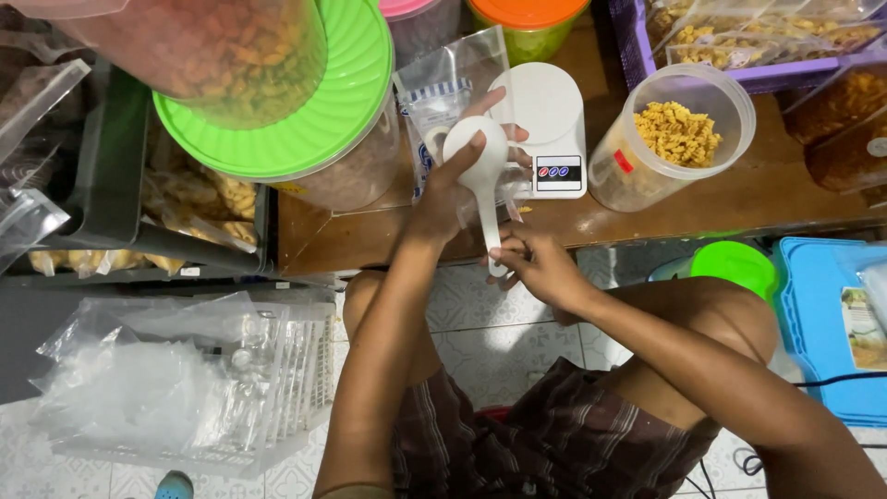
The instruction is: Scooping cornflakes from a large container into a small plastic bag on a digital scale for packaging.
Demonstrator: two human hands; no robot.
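Observation:
My left hand [450, 189] holds a clear plastic pouch [457, 83] upright at the front edge of a low wooden table [739, 199]. My right hand [536, 263] grips the handle of a white plastic scoop [484, 162], whose bowl rests against the pouch in front of my left hand. Just right of the pouch stands a small white digital scale [552, 120]. An open clear tub of yellow spiral snacks [679, 134] sits further right on the table.
A big jar with a green lid [305, 102] stands left of the pouch. A white basket of clear bags [185, 388] lies on the tiled floor at left. A green lid [735, 263] and blue box [827, 323] sit at right. A purple tray of packed snacks [748, 42] is behind.

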